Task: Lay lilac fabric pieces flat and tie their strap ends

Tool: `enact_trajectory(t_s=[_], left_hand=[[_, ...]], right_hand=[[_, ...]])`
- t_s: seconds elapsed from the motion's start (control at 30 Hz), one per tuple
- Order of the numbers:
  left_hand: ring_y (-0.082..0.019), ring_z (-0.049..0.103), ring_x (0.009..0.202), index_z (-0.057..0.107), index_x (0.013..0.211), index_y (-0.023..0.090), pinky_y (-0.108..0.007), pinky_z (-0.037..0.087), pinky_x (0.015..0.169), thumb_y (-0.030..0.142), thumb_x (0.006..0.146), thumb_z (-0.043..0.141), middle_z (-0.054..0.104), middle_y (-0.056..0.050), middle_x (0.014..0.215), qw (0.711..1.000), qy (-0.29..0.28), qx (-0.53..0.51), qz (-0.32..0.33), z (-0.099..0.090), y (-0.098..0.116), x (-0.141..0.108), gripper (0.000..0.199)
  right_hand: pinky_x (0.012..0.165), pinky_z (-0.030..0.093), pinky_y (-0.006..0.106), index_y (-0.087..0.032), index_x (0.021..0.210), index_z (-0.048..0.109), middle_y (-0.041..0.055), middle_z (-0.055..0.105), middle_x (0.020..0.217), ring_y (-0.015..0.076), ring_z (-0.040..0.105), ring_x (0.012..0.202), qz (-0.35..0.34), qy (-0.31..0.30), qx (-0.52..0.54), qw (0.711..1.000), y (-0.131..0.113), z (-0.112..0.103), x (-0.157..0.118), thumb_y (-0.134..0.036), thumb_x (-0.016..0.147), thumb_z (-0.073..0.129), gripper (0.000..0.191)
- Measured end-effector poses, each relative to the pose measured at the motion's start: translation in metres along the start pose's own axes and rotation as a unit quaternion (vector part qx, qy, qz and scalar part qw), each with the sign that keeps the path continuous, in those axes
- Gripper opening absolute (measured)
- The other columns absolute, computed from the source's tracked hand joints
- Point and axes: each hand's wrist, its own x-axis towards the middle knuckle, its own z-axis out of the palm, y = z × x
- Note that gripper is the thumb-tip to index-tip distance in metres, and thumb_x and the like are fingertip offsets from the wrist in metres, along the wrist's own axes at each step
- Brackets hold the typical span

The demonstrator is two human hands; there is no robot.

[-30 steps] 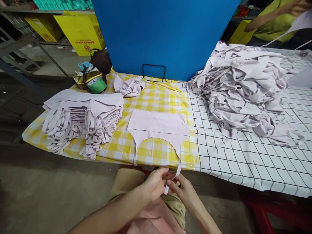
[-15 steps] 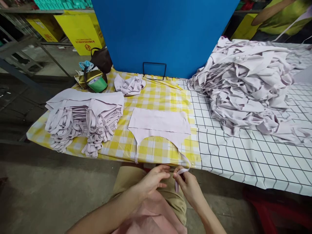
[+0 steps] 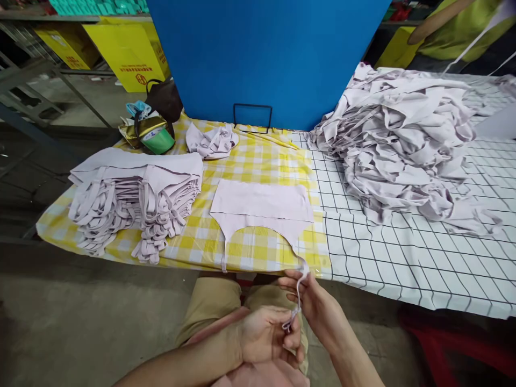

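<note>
A pale lavender strappy top [image 3: 262, 200] lies flat on the yellow checked cloth, its straps toward me. Its right strap [image 3: 299, 293] hangs over the table's front edge. Between the thumb and fingers of my left hand [image 3: 271, 334], the strap's lower end is pinched, in a small loop. My right hand [image 3: 316, 301] is just below the table edge with its fingers stretched out, and the strap runs across it. The top's left strap [image 3: 224, 258] lies straight down to the edge.
A neat stack of matching tops [image 3: 137, 166] lies at left, a crumpled piece [image 3: 212, 141] behind it. A large loose heap [image 3: 407, 140] covers the right side. A blue panel [image 3: 262, 59] stands at the back, and a co-worker's sleeve [image 3: 463, 32] shows at upper right.
My left hand has moved down and right and taken the strap's end. My right hand has let go of its pinch, and its fingers have straightened beside the strap.
</note>
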Motion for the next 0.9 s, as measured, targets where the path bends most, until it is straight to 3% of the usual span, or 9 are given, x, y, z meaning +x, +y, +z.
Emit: enact_trajectory(t_s=[0.1,0.17,0.23,0.3,0.43,0.5,0.6,0.73,0.9], left_hand=[[-0.017,0.059,0.063,0.057,0.072,0.013,-0.030,0.042,0.066,0.046,0.075,0.055,0.055,-0.001,0.058,0.991,-0.016,0.116,-0.067,0.000,0.006,-0.003,0.033],[-0.016,0.058,0.064,0.061,0.073,0.014,-0.028,0.042,0.065,0.040,0.077,0.055,0.058,-0.002,0.061,0.950,0.011,0.303,-0.072,0.005,0.018,-0.009,0.028],[-0.015,0.057,0.065,0.065,0.078,0.015,-0.025,0.042,0.065,0.032,0.079,0.054,0.061,0.000,0.064,0.867,0.058,0.495,-0.017,0.016,0.037,-0.017,0.020],[-0.015,0.059,0.069,0.066,0.089,0.017,-0.024,0.044,0.066,0.026,0.084,0.047,0.065,-0.001,0.073,0.776,0.106,0.617,0.079,0.031,0.058,-0.021,0.023],[-0.018,0.053,0.108,0.055,0.118,0.016,-0.031,0.039,0.094,0.019,0.088,0.038,0.060,-0.007,0.117,0.585,0.172,0.745,0.271,0.047,0.091,-0.009,0.034],[-0.020,0.037,0.126,0.045,0.128,0.016,-0.039,0.026,0.107,0.018,0.088,0.039,0.047,-0.008,0.133,0.497,0.173,0.801,0.284,0.043,0.098,0.006,0.040],[-0.023,0.023,0.135,0.040,0.132,0.017,-0.045,0.016,0.111,0.019,0.089,0.041,0.036,-0.007,0.142,0.407,0.156,0.869,0.237,0.026,0.101,0.027,0.043],[-0.024,0.019,0.136,0.043,0.130,0.017,-0.043,0.018,0.111,0.023,0.088,0.044,0.030,-0.005,0.145,0.344,0.159,0.899,0.218,0.010,0.099,0.038,0.042],[-0.024,0.018,0.136,0.041,0.132,0.019,-0.042,0.018,0.111,0.025,0.087,0.046,0.028,-0.006,0.146,0.336,0.157,0.904,0.213,0.009,0.100,0.037,0.045]], right_hand=[[0.068,0.043,0.027,-0.018,0.084,0.066,0.0003,0.056,0.064,0.0166,0.056,0.070,0.029,-0.029,0.082,0.996,0.001,-0.002,0.002,-0.048,0.070,0.066,0.033],[0.061,0.041,0.024,-0.019,0.074,0.064,-0.0038,0.046,0.055,0.0138,0.051,0.061,0.003,-0.007,0.080,0.997,0.004,-0.002,0.002,-0.045,0.067,0.070,0.028],[0.056,0.038,0.023,-0.019,0.070,0.060,-0.0046,0.041,0.054,0.0128,0.046,0.057,-0.039,0.033,0.025,0.998,0.006,-0.003,0.000,-0.048,0.069,0.066,0.030],[0.055,0.036,0.023,-0.019,0.068,0.058,-0.0037,0.042,0.056,0.0130,0.044,0.056,-0.088,0.076,-0.091,0.989,0.008,-0.003,-0.005,-0.052,0.074,0.059,0.034],[0.051,0.033,0.024,-0.019,0.068,0.055,-0.0015,0.048,0.055,0.0141,0.046,0.053,-0.159,0.147,-0.354,0.910,0.006,0.001,-0.017,-0.059,0.081,0.043,0.044],[0.048,0.032,0.024,-0.019,0.065,0.055,-0.0009,0.049,0.050,0.0142,0.046,0.048,-0.188,0.165,-0.441,0.862,0.003,0.002,-0.021,-0.061,0.083,0.036,0.049],[0.051,0.036,0.025,-0.019,0.068,0.060,0.0013,0.057,0.051,0.0155,0.052,0.048,-0.236,0.182,-0.517,0.802,-0.007,-0.002,-0.026,-0.058,0.085,0.031,0.052],[0.055,0.042,0.026,-0.021,0.072,0.064,0.0033,0.067,0.061,0.0174,0.060,0.055,-0.270,0.199,-0.583,0.740,-0.032,-0.022,-0.037,-0.060,0.085,0.033,0.051],[0.051,0.043,0.026,-0.024,0.063,0.063,0.0003,0.066,0.055,0.0164,0.059,0.049,-0.252,0.178,-0.650,0.694,-0.071,-0.053,-0.057,-0.059,0.084,0.035,0.050]])
